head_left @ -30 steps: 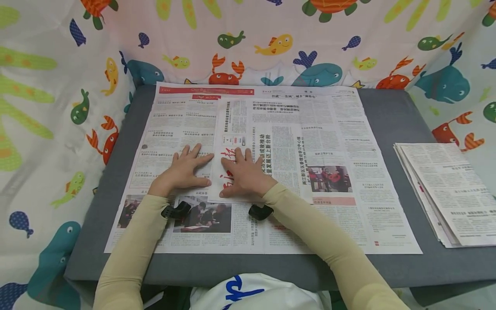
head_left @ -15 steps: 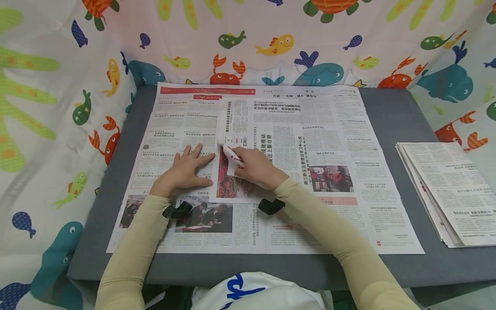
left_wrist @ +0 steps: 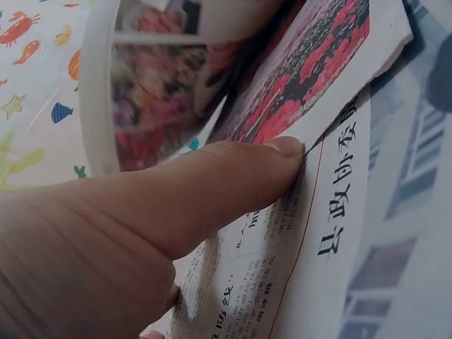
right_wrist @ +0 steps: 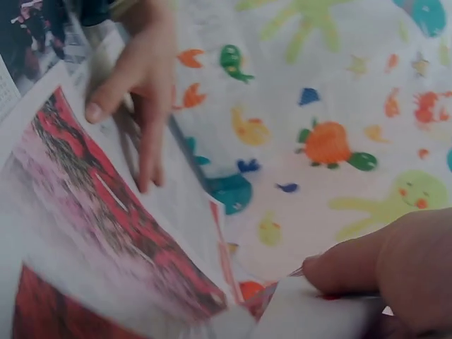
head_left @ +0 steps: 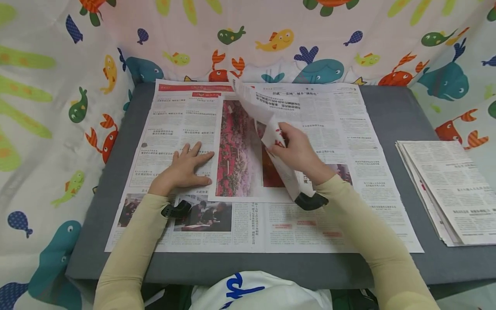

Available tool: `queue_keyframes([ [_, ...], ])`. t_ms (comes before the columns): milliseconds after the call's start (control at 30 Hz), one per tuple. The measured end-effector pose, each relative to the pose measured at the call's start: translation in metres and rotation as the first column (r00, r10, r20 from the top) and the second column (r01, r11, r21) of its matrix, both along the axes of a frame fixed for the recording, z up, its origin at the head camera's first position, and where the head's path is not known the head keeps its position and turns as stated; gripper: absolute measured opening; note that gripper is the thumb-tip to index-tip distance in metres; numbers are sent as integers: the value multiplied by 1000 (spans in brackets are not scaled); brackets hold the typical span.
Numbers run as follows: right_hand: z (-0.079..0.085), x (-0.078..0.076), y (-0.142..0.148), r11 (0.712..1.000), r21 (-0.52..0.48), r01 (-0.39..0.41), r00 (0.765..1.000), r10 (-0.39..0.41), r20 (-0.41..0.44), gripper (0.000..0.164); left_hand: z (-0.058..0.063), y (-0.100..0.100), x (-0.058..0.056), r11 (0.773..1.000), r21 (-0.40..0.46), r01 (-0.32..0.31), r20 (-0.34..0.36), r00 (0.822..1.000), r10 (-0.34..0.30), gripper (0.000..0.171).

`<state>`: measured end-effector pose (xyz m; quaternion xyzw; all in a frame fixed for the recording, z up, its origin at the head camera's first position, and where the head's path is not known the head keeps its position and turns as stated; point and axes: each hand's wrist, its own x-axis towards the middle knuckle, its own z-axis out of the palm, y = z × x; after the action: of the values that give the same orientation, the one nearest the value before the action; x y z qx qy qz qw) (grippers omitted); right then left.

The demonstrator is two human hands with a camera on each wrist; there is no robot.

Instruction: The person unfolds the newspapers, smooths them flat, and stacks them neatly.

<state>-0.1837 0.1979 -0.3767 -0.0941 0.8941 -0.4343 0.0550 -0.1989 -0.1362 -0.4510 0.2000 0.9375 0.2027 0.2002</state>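
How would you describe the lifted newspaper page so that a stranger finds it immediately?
On the gray table, a large spread newspaper lies beneath a smaller newspaper. The right hand holds the smaller one's lifted page, the only sheet curling up.

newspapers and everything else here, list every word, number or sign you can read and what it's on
"县政协委", on the spread newspaper, left wrist view; what follows is unclear
"防线", also on the spread newspaper, same view
"一张网" and "满格电", probably, in its top headline, head view
Lifted page: red print, curled, unreadable
White shirt: blue lettering, cut off, unclear
Newspaper stack and other print: too small or blurred
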Motion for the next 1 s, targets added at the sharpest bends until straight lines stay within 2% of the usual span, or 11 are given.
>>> queue_keyframes([
  [200, 5, 11, 52, 989, -84, 124, 992, -125, -7, 46, 1, 1, 0, 1000, 4, -2, 4, 1000, 2, 88],
  [400, -10, 29, 100, 965, -117, 235, 972, -231, 47, 55, -1, 3, 1, 1000, -13, -7, 11, 1000, 7, 90],
  [600, -23, 40, 134, 931, -130, 341, 937, -325, 130, 58, 1, 4, 2, 1000, -20, -8, 3, 1000, 8, 88],
  [733, -28, 43, 154, 897, -169, 409, 903, -372, 214, 57, 3, 5, 3, 1000, -25, -9, 4, 1000, 10, 87],
  [833, -32, 46, 168, 857, -248, 452, 883, -389, 263, 52, 3, 6, 3, 1000, -27, -14, 3, 1000, 14, 87],
  [1000, -37, 53, 190, 780, -402, 480, 872, -376, 312, 51, 4, 5, 2, 999, -36, -14, -6, 1000, 14, 86],
])
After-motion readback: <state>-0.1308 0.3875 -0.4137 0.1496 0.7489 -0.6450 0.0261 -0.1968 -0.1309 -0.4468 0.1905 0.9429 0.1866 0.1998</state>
